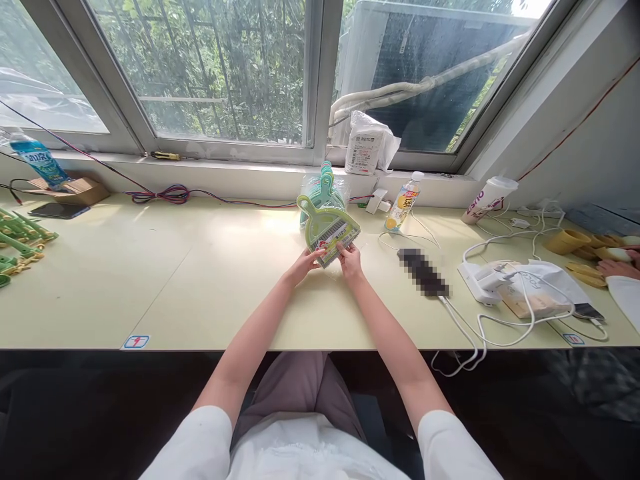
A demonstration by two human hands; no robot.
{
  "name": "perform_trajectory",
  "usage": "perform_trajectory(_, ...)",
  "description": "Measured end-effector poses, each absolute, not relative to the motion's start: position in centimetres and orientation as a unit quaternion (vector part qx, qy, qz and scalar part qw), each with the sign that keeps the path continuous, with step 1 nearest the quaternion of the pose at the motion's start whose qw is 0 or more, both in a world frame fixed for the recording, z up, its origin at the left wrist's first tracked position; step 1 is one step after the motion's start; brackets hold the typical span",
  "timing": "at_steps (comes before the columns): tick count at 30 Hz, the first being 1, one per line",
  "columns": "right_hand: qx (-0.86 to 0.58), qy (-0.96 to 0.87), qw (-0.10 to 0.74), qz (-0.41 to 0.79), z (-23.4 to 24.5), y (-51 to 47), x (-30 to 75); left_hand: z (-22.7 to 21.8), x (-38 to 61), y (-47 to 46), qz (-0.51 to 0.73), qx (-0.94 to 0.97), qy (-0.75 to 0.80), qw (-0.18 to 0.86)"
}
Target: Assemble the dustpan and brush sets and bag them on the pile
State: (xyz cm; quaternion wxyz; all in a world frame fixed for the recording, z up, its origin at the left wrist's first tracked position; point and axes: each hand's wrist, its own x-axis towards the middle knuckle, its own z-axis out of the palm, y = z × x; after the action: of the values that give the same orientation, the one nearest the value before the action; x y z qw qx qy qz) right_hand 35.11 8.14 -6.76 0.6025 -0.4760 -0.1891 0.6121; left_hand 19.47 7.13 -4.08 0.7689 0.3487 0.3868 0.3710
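Note:
A small light-green dustpan [326,225] in clear plastic wrap, with a barcode label across its wide end, is held over the pale yellow-green table [200,280]. My left hand [307,262] pinches its near left corner. My right hand [350,259] grips its near right edge, fingers closed on it. The pan's handle points away from me. Just behind it leans a stack of similar green and teal dustpans [325,185] in plastic.
A drink bottle [403,202], white cup [487,199], power strip with white cables [487,283] and a phone [423,271] lie to the right. Another person's hand [617,267] rests by yellow pieces [570,240] at far right. Green parts [20,237], a cardboard box and blue bottle [37,158] sit left.

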Motion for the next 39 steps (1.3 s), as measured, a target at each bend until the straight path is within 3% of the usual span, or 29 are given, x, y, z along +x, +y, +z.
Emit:
perform_trajectory(5, -0.468, -0.184, 0.597, 0.625, -6.6, 7.9, 34.9, -3.4, 19.0, 7.2, 0.424, 0.344, 0.380, 0.746)
perform_trajectory(15, -0.491, -0.192, 0.582, 0.619, -6.8, 8.1, 34.8, -5.1, 19.0, 7.2, 0.368, 0.353, 0.406, 0.758)
perform_trajectory(23, -0.502, -0.159, 0.513, 0.678, -7.0, 8.3, 35.4, -5.3, 18.6, 7.7, 0.350, 0.334, 0.469, 0.739)
perform_trajectory(29, -0.487, -0.192, 0.485, 0.700, -4.8, 8.7, 35.7, -4.7, 17.1, 8.3, 0.396, 0.282, 0.393, 0.781)
perform_trajectory(33, -0.542, -0.284, 0.500, 0.613, -3.7, 8.5, 35.6, -4.5, 16.1, 8.7, 0.403, 0.234, 0.395, 0.792)
perform_trajectory(37, -0.628, -0.398, 0.536, 0.401, -3.7, 8.2, 36.4, -4.7, 15.3, 9.1, 0.444, 0.187, 0.411, 0.774)
perform_trajectory(39, -0.645, -0.482, 0.516, 0.294, -4.0, 8.2, 36.9, -4.7, 14.9, 9.2, 0.461, 0.165, 0.419, 0.765)
